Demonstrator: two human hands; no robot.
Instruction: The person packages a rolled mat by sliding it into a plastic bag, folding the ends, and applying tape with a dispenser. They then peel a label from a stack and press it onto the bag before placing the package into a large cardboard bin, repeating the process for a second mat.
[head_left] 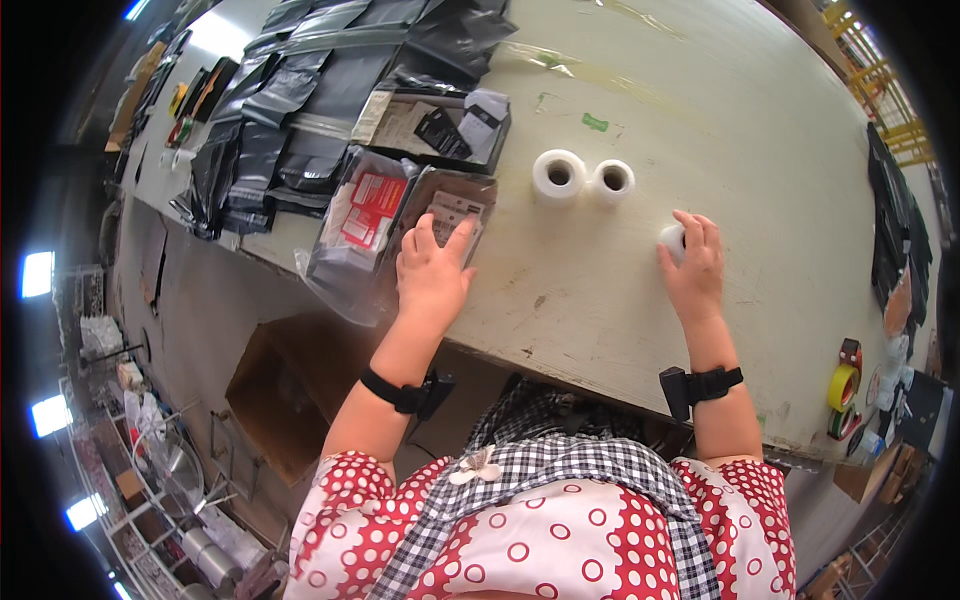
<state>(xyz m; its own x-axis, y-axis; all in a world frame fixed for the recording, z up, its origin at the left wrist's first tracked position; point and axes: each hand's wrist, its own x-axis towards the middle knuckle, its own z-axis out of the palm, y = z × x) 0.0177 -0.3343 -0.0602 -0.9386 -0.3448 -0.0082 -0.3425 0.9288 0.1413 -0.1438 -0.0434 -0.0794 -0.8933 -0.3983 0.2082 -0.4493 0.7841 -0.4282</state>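
My left hand (432,268) reaches over an open box (484,190) near the table's front edge, its fingers spread above printed cards or labels (456,212) inside. Whether the fingertips touch them, I cannot tell. My right hand (697,265) curls around a small white roll (669,240) that stands on the table and is partly hidden by the fingers. Between my hands and farther back, a larger white roll (545,182) and a smaller white roll (601,187) stand upright side by side, their dark hollow cores facing up.
Left of my hand is a plastic-lined box with red-and-white cards (375,205); behind it, another box holds black tags (440,132). Black plastic bags (290,90) cover the table's far left. Tape rolls (843,387) lie at the right edge. A cardboard box (270,385) sits below the table.
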